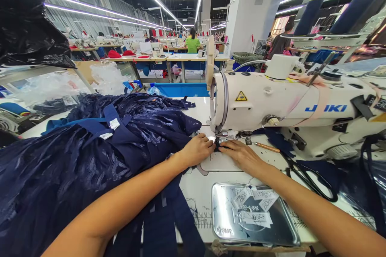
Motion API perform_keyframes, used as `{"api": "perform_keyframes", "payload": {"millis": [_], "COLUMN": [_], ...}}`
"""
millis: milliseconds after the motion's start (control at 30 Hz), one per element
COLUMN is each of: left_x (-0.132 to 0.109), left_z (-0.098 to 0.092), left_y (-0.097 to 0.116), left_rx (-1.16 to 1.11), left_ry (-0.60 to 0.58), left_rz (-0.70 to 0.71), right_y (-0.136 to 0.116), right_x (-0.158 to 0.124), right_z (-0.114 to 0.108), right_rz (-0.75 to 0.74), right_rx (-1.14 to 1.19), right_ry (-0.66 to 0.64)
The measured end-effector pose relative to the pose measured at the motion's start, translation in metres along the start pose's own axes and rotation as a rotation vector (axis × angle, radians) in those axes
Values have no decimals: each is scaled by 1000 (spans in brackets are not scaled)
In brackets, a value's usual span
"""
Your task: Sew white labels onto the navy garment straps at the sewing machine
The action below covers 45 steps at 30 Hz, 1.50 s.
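Observation:
My left hand (197,149) rests flat on the sewing table, fingertips pressing a small dark piece of fabric (217,145) under the presser foot (221,136) of a white Juki sewing machine (271,102). My right hand (241,156) lies flat on the other side of the needle, fingertips touching the same piece. A big heap of navy lace garments (90,148) with white labels spreads to the left and drapes under my left forearm.
A metal tray (289,231) with several white labels sits at the table's front edge. Black scissors (310,178) and a pencil-like tool (267,147) lie right of my hands. Blue thread cones (307,16) stand behind the machine. Other workers sit at tables far behind.

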<state>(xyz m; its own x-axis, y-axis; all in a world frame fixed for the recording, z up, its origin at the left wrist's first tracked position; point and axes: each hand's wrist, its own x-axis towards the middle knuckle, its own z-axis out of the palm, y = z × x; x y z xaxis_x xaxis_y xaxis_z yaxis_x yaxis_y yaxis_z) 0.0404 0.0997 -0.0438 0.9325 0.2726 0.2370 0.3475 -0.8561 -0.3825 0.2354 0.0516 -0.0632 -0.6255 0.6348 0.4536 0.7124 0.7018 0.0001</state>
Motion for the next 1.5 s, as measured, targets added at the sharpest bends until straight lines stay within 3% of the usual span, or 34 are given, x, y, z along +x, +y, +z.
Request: {"api": "perform_keyframes", "payload": {"millis": [467, 1000, 1167, 1400, 1500], "left_x": [4, 12, 15, 12, 5], "left_z": [0, 10, 7, 3, 0], "left_y": [-2, -13, -10, -10, -12], "left_rx": [13, 56, 77, 35, 40], "left_ry": [-64, -73, -121, -213, -241], "left_rz": [19, 13, -54, -212, -284], "right_y": [2, 8, 6, 9, 10], "right_x": [-2, 2, 3, 0, -2], "right_z": [4, 8, 5, -12, -28], "right_rz": [9, 150, 185, 367, 488], "right_rx": [-34, -34, -33, -172, -239], "right_ry": [0, -92, -88, 79, 17]}}
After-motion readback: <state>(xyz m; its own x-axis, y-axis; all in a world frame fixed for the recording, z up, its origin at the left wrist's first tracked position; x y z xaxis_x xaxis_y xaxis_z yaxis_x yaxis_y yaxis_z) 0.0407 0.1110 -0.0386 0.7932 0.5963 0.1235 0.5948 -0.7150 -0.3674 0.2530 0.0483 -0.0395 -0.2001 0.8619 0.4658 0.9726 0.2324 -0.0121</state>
